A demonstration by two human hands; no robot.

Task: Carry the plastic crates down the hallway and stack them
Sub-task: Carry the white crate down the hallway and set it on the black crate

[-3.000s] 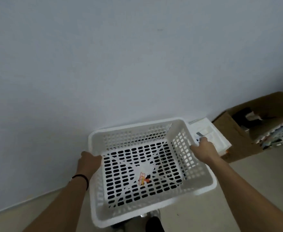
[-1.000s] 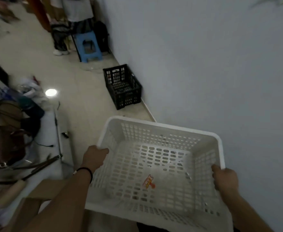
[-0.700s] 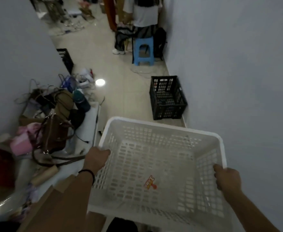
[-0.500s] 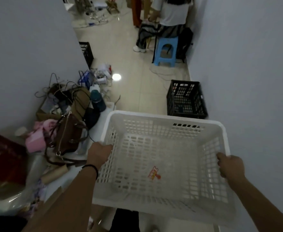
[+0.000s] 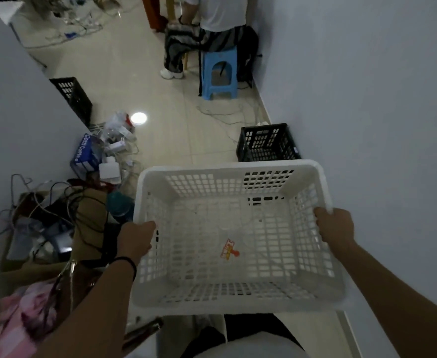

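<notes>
I carry a white perforated plastic crate [image 5: 227, 192] in front of my body, held level above the floor. My left hand [image 5: 136, 240] grips its left rim, and my right hand [image 5: 335, 232] grips its right rim. A small orange sticker lies on the crate's bottom. Just beyond the crate's far edge, a black plastic crate [image 5: 267, 143] stands on the floor against the right wall. A second black crate [image 5: 74, 98] stands by the left wall, farther down the hallway.
Clutter lines the left wall: cables, a cardboard box [image 5: 31, 254], bags, a blue package [image 5: 85, 153], pink cloth [image 5: 13, 319]. A person [image 5: 212, 27] sits on a blue stool [image 5: 218, 73] at the hallway's far end. Loose cables cross the tiled floor [image 5: 176, 135].
I have turned from facing the wall to looking down the hallway, and moved forward. The black crate by the right wall is now closer. Both hands kept their hold on the white crate.
</notes>
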